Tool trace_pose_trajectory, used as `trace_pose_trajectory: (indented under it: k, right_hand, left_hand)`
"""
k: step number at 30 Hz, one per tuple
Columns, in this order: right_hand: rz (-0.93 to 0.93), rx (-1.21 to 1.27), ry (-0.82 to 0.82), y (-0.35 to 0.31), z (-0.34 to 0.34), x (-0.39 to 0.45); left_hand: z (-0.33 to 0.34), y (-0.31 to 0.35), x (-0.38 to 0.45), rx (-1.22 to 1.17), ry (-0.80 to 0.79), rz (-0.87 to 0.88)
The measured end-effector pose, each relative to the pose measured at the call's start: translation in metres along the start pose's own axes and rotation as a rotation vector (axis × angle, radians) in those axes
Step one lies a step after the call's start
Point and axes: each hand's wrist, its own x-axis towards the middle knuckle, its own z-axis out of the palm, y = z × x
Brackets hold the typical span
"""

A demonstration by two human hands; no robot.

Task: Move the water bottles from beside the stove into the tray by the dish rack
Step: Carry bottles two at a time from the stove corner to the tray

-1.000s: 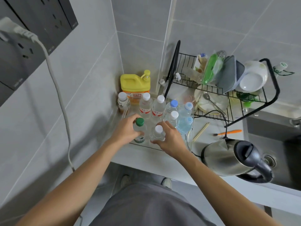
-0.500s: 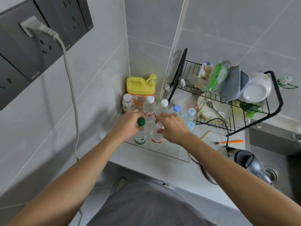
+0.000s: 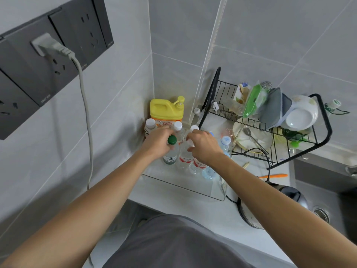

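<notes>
Several small water bottles (image 3: pixel 185 157) stand upright in the clear tray (image 3: pixel 185 185) left of the dish rack (image 3: pixel 270 132); the left hand (image 3: pixel 158 140) wraps the green-capped bottle (image 3: pixel 171 149), the right hand (image 3: pixel 202 146) curls loosely on a white-capped neck, both probably light, smooth and best gripped mid-body.

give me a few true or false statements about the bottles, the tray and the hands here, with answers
1. The left hand is on a green-capped bottle. True.
2. The clear tray sits to the right of the dish rack. False: it is left of the dish rack, in the wall corner.
3. The yellow jug lies on its side. False: it stands upright behind the bottles.
4. The right hand is over the bottles in the tray. True.
5. A plug sits in the wall socket. True.
</notes>
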Motion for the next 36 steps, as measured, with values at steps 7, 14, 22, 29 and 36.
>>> trace_pose_trajectory:
  k: [7, 14, 22, 29, 36]
  right_hand:
    - [-0.003, 0.039, 0.033, 0.0, 0.004, -0.002]
    - [-0.015, 0.056, 0.045, 0.003, 0.006, -0.005]
    - [0.01, 0.105, 0.049, 0.002, 0.01, -0.005]
    - [0.038, 0.143, 0.078, -0.001, 0.011, -0.012]
    - [0.195, 0.154, 0.303, -0.002, -0.003, -0.046]
  left_hand:
    - [0.001, 0.001, 0.005, -0.027, -0.022, 0.017]
    - [0.002, -0.005, 0.003, -0.076, -0.027, 0.024]
    - [0.001, -0.001, 0.006, -0.079, -0.048, -0.012]
    - [-0.002, 0.006, -0.012, 0.004, 0.037, -0.015]
    - [-0.01, 0.014, -0.043, 0.189, 0.301, 0.06]
